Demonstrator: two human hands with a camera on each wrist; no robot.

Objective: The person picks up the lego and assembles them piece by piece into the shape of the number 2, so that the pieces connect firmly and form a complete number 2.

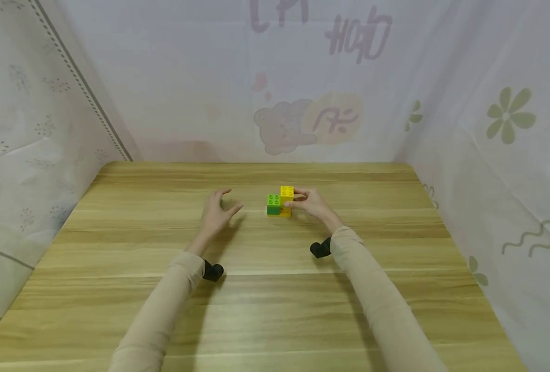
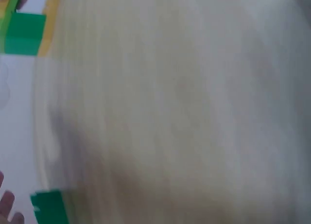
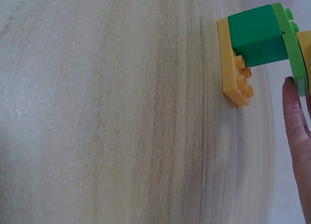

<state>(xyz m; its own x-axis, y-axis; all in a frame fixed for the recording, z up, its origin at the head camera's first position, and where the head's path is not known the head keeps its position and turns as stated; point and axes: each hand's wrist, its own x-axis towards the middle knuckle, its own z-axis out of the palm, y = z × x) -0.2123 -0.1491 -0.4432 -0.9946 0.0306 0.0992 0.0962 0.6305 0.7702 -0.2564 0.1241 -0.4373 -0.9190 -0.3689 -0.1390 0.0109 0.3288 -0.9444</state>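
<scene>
A small structure of toy building bricks stands on the table toward its far side. An orange-yellow plate forms its base, with a dark green brick on it. A light green plate lies across the green brick and overhangs the base. On its right end sits a yellow brick. My right hand pinches the structure's right side, a fingertip at the light green plate's end. To the left, my left hand has thumb and fingers spread apart, beside a loose green brick partly hidden behind it.
Wood-grain table extends under both arms. Printed cloth hangs along the back and sides. A black wrist mount sits at the left cuff, another black mount at the right cuff.
</scene>
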